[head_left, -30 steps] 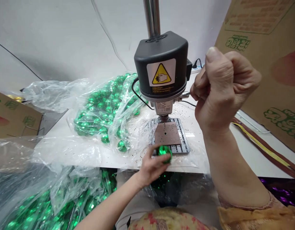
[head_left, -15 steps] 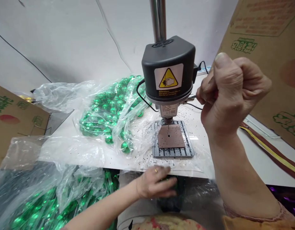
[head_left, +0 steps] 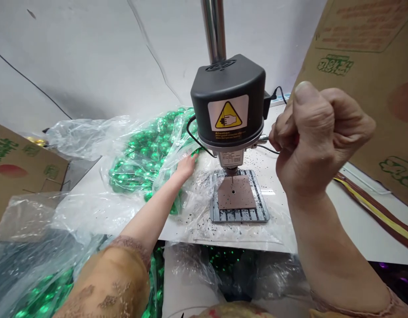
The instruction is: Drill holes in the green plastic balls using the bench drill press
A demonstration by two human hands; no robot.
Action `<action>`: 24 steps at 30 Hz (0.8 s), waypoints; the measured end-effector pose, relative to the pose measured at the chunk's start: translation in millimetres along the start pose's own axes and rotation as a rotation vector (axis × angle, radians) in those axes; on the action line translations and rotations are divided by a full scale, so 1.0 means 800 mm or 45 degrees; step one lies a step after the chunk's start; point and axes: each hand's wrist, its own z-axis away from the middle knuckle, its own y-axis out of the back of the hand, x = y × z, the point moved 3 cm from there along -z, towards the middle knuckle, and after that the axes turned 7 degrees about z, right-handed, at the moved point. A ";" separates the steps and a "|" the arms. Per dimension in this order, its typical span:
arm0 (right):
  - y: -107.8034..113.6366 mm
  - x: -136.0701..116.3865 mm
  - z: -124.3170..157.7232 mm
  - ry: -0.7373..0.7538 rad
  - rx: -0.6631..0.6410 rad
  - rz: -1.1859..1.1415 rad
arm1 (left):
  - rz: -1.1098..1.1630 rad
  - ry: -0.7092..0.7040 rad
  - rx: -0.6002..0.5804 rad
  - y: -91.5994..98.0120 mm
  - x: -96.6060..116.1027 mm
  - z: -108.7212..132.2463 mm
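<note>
My right hand (head_left: 316, 128) is wrapped round the feed handle (head_left: 264, 138) on the side of a black bench drill press (head_left: 228, 99). Its thin bit stands over a brown square board (head_left: 237, 198) with a dark hole, lying on the grooved metal base plate (head_left: 239, 216). My left hand (head_left: 186, 166) reaches to the right edge of a heap of shiny green balls (head_left: 137, 161) in clear plastic. Its fingers are mostly hidden at the plastic and balls, so their grip does not show.
Dark shavings lie around the base plate on the white table (head_left: 323, 229). Cardboard boxes flank it, one right (head_left: 366, 110) and one left (head_left: 25, 172). More green balls (head_left: 45, 291) lie in plastic below the front edge. Brown and yellow strips (head_left: 372, 207) rest at right.
My left hand has moved from over the table's front edge, up and forward to the heap of green balls. The right hand has stayed on the handle.
</note>
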 end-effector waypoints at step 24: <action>0.002 0.000 0.005 -0.031 -0.063 0.059 | 1.027 -0.264 -0.305 -0.038 0.067 0.151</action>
